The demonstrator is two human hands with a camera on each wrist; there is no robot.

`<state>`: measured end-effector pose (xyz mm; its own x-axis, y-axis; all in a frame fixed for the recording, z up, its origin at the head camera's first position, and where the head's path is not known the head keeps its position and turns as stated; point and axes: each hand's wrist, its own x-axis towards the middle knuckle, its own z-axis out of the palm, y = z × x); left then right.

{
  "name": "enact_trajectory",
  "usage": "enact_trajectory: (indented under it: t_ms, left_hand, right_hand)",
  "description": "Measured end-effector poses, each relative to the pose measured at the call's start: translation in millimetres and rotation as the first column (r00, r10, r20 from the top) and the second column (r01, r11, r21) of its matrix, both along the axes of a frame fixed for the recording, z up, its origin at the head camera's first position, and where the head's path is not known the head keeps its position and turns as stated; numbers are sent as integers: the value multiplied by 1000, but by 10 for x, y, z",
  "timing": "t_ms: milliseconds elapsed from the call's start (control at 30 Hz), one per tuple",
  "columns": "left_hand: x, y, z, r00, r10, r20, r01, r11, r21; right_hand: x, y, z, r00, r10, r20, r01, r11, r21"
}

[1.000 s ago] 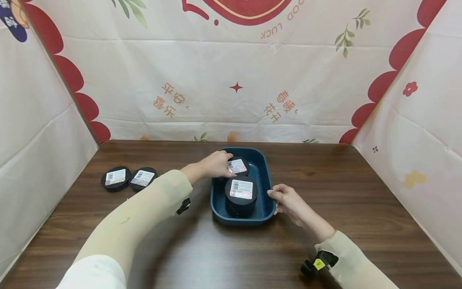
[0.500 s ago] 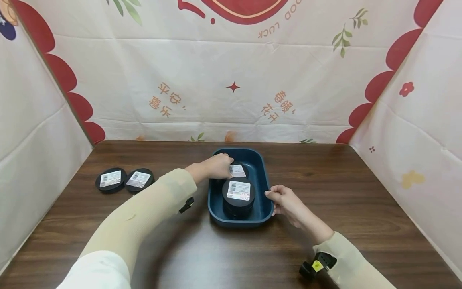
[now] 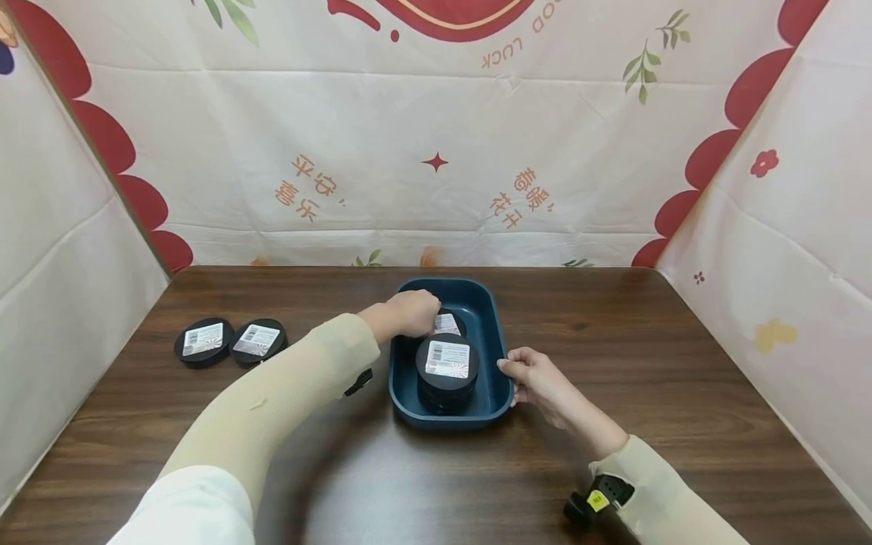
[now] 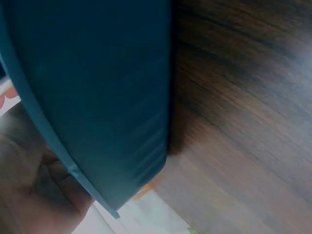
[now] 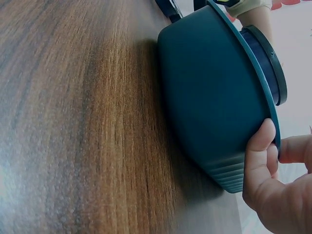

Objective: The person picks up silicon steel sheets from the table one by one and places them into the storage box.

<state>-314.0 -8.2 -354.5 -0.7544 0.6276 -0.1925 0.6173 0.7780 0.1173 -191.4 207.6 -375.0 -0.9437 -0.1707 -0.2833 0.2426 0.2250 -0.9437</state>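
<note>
A deep blue rectangular plastic tub [image 3: 485, 314] stands on the table, also filling much of the left wrist view. My right hand [image 3: 538, 382] pinches its right rim between thumb and fingers, as the right wrist view shows. Inside, a stack of black round tins [image 3: 446, 362] with a white label on top sits at the near end. Behind it is another black round tin [image 3: 447, 324], partly covered by my left hand [image 3: 412, 312]. That hand reaches over the tub's left rim with its fingertips down inside, hidden; I cannot tell whether they hold a tin.
Two black round tins, one farther left [image 3: 203, 342] and one nearer the tub [image 3: 259, 341], lie side by side on the left of the brown wooden table [image 3: 613, 325]. A patterned white cloth [image 3: 381, 129] walls the back and sides.
The left hand has sunk a little into the tub and its fingers have closed from a wide spread. The rear tin sits lower. The right hand keeps its place on the rim.
</note>
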Motion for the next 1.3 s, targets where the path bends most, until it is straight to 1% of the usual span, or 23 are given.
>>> enact_trajectory:
  t_ms: [200,433,667,800,933,1100,1300]
  left_hand:
    - [-9,7,-7,999,7,35,-6,1000,-11]
    - [-4,13,-8,998,36,42,-37,999,4]
    - [6,8,-23,998,51,30,-51,999,3]
    - [29,3,-39,996,68,50,-69,998,13]
    - [47,-6,-49,995,78,67,-78,997,0]
    - [35,-17,-5,998,47,40,-47,999,7]
    - [24,-27,71,1000,7,-23,-7,1000,-5]
  right_hand:
    - [-6,-11,19,1000,7,-3,-7,1000,7]
    - [-20,-20,43,1000,3,-6,-3,1000,13]
    - [-12,-24,46,1000,4,-6,-4,1000,13]
    - [-2,-22,29,1000,4,1,-4,1000,12]
    - [12,-28,11,1000,-3,15,3,1000,12]
    - [22,-30,11,1000,-2,9,2,1000,5]
    - [26,-21,28,1000,-8,-3,8,1000,6]
